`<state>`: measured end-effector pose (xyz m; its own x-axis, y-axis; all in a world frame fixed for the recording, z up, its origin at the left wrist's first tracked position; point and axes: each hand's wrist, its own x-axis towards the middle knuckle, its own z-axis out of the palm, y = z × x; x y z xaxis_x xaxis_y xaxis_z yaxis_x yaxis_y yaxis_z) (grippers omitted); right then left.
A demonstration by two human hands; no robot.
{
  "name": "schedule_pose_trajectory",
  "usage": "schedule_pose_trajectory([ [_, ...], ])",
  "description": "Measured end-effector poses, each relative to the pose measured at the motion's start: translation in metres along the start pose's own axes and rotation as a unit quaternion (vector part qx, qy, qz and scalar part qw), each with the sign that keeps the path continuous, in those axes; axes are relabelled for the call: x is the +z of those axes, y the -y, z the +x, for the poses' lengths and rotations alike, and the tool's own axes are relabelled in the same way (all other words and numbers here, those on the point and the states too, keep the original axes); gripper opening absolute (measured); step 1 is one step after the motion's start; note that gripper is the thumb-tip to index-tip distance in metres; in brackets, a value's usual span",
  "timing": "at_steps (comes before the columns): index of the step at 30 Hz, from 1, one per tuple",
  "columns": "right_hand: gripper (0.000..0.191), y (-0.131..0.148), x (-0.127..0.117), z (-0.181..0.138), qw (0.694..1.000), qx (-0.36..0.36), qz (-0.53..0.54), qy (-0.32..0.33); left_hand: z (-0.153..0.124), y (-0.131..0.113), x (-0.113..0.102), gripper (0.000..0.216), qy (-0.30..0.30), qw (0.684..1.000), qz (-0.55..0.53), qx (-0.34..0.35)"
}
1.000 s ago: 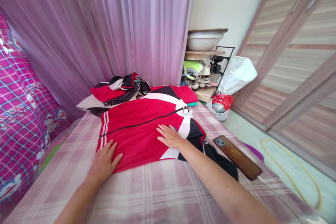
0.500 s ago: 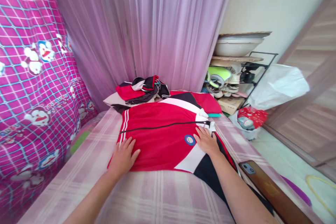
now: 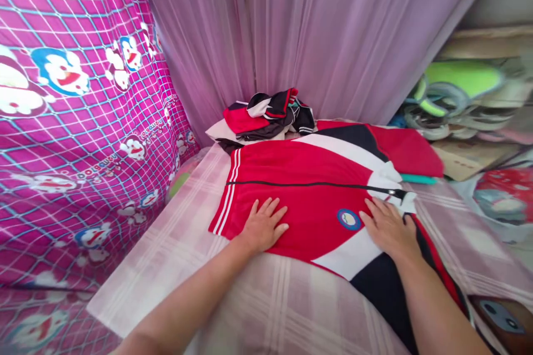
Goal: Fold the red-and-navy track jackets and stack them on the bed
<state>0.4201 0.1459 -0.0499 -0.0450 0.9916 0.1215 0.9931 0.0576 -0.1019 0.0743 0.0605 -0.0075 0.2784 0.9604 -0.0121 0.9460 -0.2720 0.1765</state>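
Observation:
A red, white and black zip-up jacket (image 3: 308, 211) lies spread front side up, its black zipper closed across the middle and its white-striped hem at the left. My left hand (image 3: 263, 226) rests on the red front near that hem, fingers spread. My right hand (image 3: 391, 230) lies flat by the white collar (image 3: 385, 176), to the right of a round blue badge (image 3: 348, 219). One black sleeve (image 3: 383, 294) runs toward me, partly under my right forearm. The far sleeve (image 3: 412, 150) extends back to the right.
A plaid sheet (image 3: 166, 255) covers the surface. Behind the jacket sits a crumpled pile of clothes (image 3: 266, 116) before a purple curtain (image 3: 283, 33). Pink patterned cloth (image 3: 95, 138) hangs at the left. At right are a phone (image 3: 502, 316), a shoe rack with shoes (image 3: 449, 116) and a bag (image 3: 503, 199).
The view has turned left and come closer. My left hand has slid from the hem's near corner further onto the red front. My right hand stays by the collar.

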Motion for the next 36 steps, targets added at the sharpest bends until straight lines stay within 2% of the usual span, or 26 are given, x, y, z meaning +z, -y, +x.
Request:
schedule_pose_trajectory([
  [5,0.058,0.003,-0.007,0.001,1.0,0.004,-0.005,0.013,-0.025,0.052,-0.007,0.056,-0.063,0.995,0.063,-0.042],
  [8,0.054,0.008,-0.014,-0.001,1.0,-0.002,-0.004,0.006,-0.037,0.081,-0.013,0.055,-0.099,0.989,0.053,-0.098],
  [11,0.052,0.01,-0.022,-0.005,1.0,0.0,0.008,-0.03,-0.05,0.106,-0.021,0.054,-0.112,0.978,0.025,-0.174],
  [14,0.052,0.009,-0.032,-0.012,0.994,0.062,0.026,-0.087,-0.058,0.122,-0.03,0.051,-0.107,0.967,0.036,-0.227],
  [16,0.053,0.006,-0.039,-0.017,0.986,0.128,0.038,-0.104,-0.057,0.128,-0.034,0.047,-0.103,0.965,0.05,-0.238],
  [18,0.052,0.004,-0.045,-0.02,0.978,0.179,0.048,-0.093,-0.052,0.131,-0.038,0.047,-0.091,0.964,0.042,-0.245],
  [23,0.052,0.001,-0.061,-0.016,0.97,0.234,0.048,-0.038,-0.036,0.13,-0.046,0.053,-0.046,0.95,-0.052,-0.304],
  [28,0.058,-0.01,-0.074,0.006,0.985,0.168,0.008,-0.024,-0.033,0.13,-0.05,0.051,-0.05,0.943,-0.056,-0.323],
  [31,0.05,-0.02,-0.071,0.021,0.991,0.131,-0.013,-0.008,-0.033,0.13,-0.054,0.048,-0.045,0.942,-0.063,-0.325],
  [36,0.042,-0.036,-0.064,0.038,0.998,0.035,-0.048,-0.034,-0.033,0.129,-0.056,0.043,-0.049,0.941,-0.079,-0.325],
])
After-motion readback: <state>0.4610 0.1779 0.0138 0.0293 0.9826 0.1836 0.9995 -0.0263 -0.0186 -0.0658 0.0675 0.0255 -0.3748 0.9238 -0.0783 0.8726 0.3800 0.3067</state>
